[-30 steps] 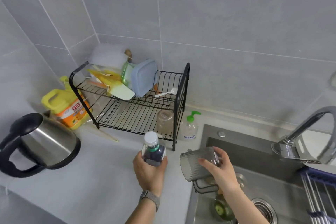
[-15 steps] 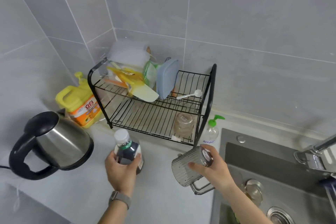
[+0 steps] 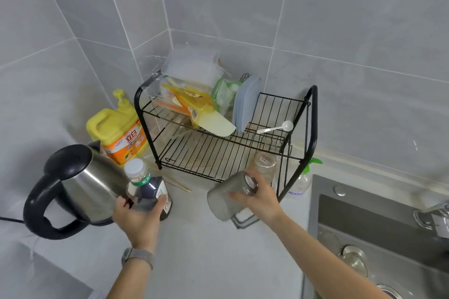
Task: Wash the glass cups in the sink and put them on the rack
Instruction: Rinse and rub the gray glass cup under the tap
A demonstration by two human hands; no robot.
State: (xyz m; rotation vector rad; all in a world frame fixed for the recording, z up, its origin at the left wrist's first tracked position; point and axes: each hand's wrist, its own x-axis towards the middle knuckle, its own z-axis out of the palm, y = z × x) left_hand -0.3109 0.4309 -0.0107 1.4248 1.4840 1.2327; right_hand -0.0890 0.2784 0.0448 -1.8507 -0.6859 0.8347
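My right hand [image 3: 258, 198] grips a ribbed grey glass mug [image 3: 224, 198], tilted on its side with its handle hanging down, just in front of the black wire rack [image 3: 312, 128]. A clear glass cup [image 3: 263, 165] stands upside down on the rack's lower shelf, right behind my fingers. My left hand [image 3: 137, 218] holds a dark bottle with a white cap [image 3: 145, 189] on the counter, next to the kettle. The steel sink [image 3: 364, 226] lies at the right.
A steel kettle with a black handle [image 3: 73, 189] stands at the left, a yellow detergent jug [image 3: 116, 131] behind it. The rack's upper shelf holds bags, a blue lid [image 3: 246, 102] and a white spoon [image 3: 277, 127]. A soap dispenser [image 3: 302, 181] stands by the sink, the tap [image 3: 435, 213] at far right.
My right hand has carried the mug from over the sink leftward to the front of the rack. My left hand has shifted the bottle left toward the kettle. The view has turned left.
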